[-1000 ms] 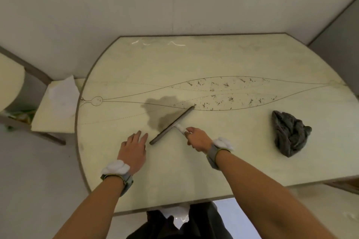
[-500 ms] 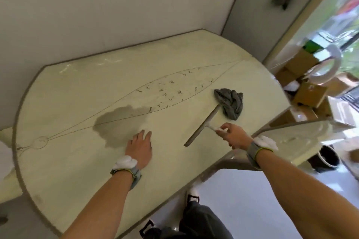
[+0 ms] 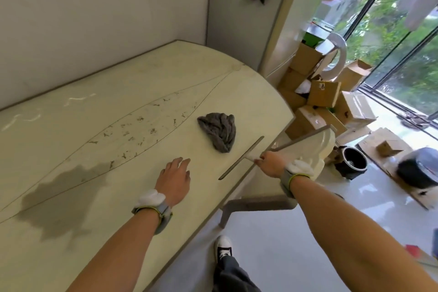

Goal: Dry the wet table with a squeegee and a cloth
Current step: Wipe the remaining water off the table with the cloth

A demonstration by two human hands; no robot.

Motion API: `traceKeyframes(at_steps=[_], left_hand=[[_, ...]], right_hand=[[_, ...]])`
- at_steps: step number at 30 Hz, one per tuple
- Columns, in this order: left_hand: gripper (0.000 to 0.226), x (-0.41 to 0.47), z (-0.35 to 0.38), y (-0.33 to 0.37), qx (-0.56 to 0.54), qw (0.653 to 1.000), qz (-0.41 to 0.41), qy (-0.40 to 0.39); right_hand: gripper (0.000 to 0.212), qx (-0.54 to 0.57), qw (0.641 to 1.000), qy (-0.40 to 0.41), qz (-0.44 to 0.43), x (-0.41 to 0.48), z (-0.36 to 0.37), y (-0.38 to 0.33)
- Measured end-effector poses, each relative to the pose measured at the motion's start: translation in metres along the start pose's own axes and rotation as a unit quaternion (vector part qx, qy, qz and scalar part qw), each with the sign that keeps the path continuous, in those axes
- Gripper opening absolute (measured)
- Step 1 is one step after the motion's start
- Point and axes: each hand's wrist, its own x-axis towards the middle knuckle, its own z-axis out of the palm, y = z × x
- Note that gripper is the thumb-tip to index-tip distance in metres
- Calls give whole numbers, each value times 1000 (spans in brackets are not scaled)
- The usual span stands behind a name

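Note:
The pale table has a dark wet patch at the lower left. My right hand grips the white handle of the squeegee, whose long blade lies near the table's right edge. A crumpled grey cloth sits on the table just beyond the blade. My left hand rests flat on the tabletop, fingers straight, between the wet patch and the squeegee.
A pale chair stands at the table's right edge under my right hand. Several cardboard boxes pile up by the window, with a black bucket on the floor. A wall runs behind the table. My shoe is below.
My right hand has carried the squeegee away from the wet patch to the table's right edge, near the cloth. My view swung right. The left hand stays flat on the table.

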Motion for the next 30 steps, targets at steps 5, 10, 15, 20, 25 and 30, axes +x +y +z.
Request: traceKeyframes(at_steps=[5,10,15,20,25,30], left_hand=[[44,33,3,12,-37,997,-66,9],[43,53,7,25,-98,984,-146,43],[41,28,3,13,-122,971,-196,65],[41,-12,-4,-27,-130,940,-305,83],[41,-24,-5,-42,-210,903,-357,114],[59,-36,-17,-40,-387,821,-397,138]], right_hand=[[50,-23,997,-59,-34,37,-2,6],[61,-6,996,-50,-68,87,-32,-18],[72,192,980,-21,-53,139,-30,-63],[98,173,980,-67,-65,159,-1,-112],[60,164,945,-138,-247,152,3,-140],[46,247,856,-231,-391,91,8,-202]])
